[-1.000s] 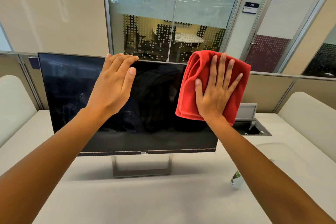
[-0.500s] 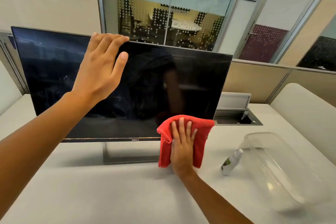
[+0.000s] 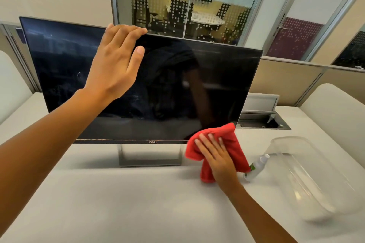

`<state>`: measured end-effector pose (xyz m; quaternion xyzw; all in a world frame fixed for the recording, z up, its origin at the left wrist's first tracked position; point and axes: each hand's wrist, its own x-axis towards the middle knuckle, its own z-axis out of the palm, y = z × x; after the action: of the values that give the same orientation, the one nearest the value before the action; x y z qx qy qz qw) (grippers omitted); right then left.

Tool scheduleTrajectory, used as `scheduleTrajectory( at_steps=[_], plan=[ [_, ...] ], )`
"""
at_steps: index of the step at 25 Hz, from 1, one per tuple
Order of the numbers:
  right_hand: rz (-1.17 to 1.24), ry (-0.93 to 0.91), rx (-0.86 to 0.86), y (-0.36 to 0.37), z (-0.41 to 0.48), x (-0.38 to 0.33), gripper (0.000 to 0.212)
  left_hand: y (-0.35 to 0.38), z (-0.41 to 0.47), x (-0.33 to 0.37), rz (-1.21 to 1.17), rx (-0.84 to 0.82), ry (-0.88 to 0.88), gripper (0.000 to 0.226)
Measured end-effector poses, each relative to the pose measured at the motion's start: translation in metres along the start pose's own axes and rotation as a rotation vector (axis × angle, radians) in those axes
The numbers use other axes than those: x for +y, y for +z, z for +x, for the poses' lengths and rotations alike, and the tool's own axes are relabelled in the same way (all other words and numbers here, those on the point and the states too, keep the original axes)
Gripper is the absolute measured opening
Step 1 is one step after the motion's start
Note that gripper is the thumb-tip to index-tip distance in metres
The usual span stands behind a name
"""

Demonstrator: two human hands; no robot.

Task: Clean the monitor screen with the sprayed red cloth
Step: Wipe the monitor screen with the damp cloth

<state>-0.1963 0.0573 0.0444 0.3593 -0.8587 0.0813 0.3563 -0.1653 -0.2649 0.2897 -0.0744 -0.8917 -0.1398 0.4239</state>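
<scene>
A black monitor point(image 3: 217, 77) on a silver stand faces me on the white table, its dark screen smeared on the left half. My left hand point(image 3: 116, 61) rests over the monitor's top edge, fingers hooked on the rim. My right hand point(image 3: 216, 154) presses the crumpled red cloth point(image 3: 235, 144) flat against the screen's bottom right corner, and part of the cloth hangs below the bezel.
A small white spray bottle point(image 3: 256, 167) lies on the table just right of the cloth. A clear plastic tub point(image 3: 316, 179) sits further right. An open cable hatch point(image 3: 264, 122) is behind the monitor. White chair backs flank the table on both sides.
My right hand swept the red cloth from the screen's upper right down to the bottom edge, then slid right to the lower corner. My left hand stayed on the top edge.
</scene>
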Motion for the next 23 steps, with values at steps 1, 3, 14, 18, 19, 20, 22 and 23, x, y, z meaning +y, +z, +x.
scheduleTrajectory(
  at_steps=[1,3,14,18,19,20,22,23],
  plan=[
    [-0.013,0.075,0.013,-0.006,-0.009,0.008,0.043,0.001,0.000,0.000,-0.002,0.005,0.003,0.041],
    [-0.028,0.220,0.037,-0.012,-0.017,0.013,0.043,0.003,0.000,0.000,0.000,0.012,0.008,0.042],
    [-0.021,0.369,0.095,-0.003,-0.011,-0.014,0.040,0.009,0.001,-0.002,0.028,0.048,0.015,0.041],
    [-0.048,0.536,0.094,0.000,-0.005,-0.036,0.059,0.013,0.000,-0.001,0.029,0.066,0.006,0.040],
    [-0.035,0.457,0.069,0.003,-0.007,-0.043,0.053,0.013,0.000,-0.001,0.025,0.074,-0.001,0.040],
    [-0.010,0.398,0.056,0.003,-0.010,-0.045,0.047,0.013,0.000,0.000,0.022,0.081,-0.007,0.040],
    [0.054,0.427,0.080,-0.001,-0.011,-0.037,0.045,0.014,0.000,0.000,0.021,0.086,-0.011,0.039],
    [0.052,0.505,0.104,-0.004,-0.007,-0.032,0.047,0.014,0.000,-0.001,0.022,0.085,-0.009,0.039]
  ],
)
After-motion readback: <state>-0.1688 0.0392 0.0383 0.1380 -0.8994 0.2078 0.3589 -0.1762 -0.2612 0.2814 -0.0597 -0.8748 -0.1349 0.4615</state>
